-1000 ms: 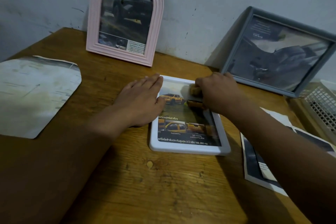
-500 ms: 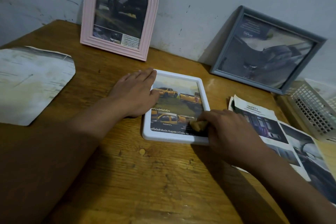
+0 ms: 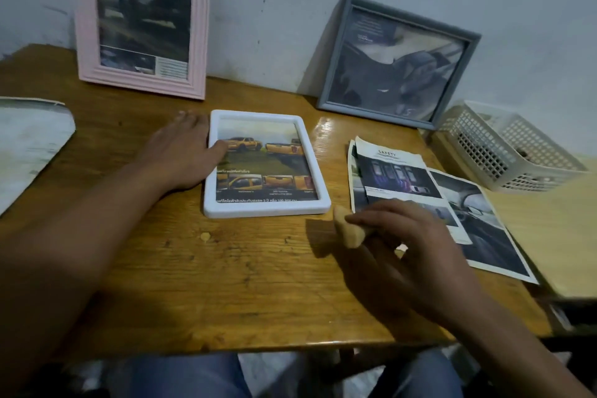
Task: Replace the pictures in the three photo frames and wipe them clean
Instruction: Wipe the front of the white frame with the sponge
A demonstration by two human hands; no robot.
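A white photo frame (image 3: 267, 207) lies flat on the wooden table (image 3: 226, 268) and shows yellow pickup trucks. My left hand (image 3: 181, 155) rests flat beside its left edge, thumb on the rim. My right hand (image 3: 400, 245) grips a small tan cloth (image 3: 347, 231) just off the frame's lower right corner, above the table. A pink arched frame (image 3: 198, 42) and a grey frame (image 3: 336, 74) lean against the wall behind, each holding a dark car picture.
Loose printed pictures (image 3: 452, 203) lie to the right of the white frame. A white plastic basket (image 3: 504, 145) sits at the far right. A pale cut-out sheet (image 3: 29, 145) lies at the left edge. My knees show under the near table edge.
My right hand with the cloth wiped down from the top of the white frame to its lower right corner, then lifted off it toward me. My left hand stayed at the frame's left edge.
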